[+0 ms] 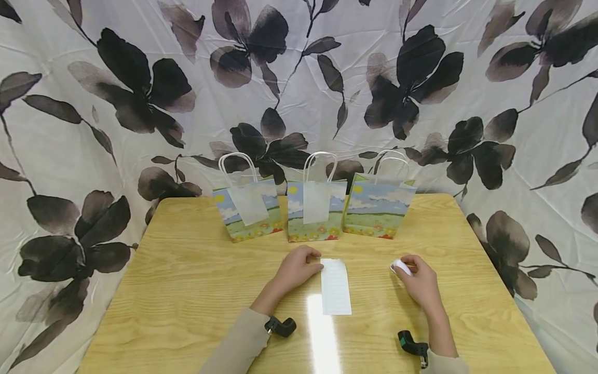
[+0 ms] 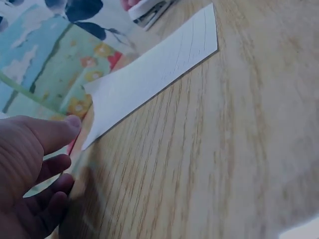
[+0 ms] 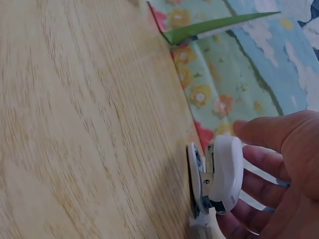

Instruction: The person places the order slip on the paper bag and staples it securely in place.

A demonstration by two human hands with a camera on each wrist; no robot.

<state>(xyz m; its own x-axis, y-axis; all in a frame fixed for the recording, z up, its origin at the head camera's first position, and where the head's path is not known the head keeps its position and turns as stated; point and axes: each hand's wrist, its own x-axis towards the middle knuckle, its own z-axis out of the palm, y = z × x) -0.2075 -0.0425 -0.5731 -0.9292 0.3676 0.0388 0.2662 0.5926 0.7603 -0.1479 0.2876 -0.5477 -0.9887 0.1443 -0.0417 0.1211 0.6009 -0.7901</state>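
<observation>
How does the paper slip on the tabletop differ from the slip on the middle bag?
The tabletop slip lies on the table, while the bag slip is upright against the front of the middle bag. The left hand is beside the tabletop slip; no hand is at the bag slip. The tabletop slip looks brighter white, the bag slip duller. Both are pale oblongs.
</observation>
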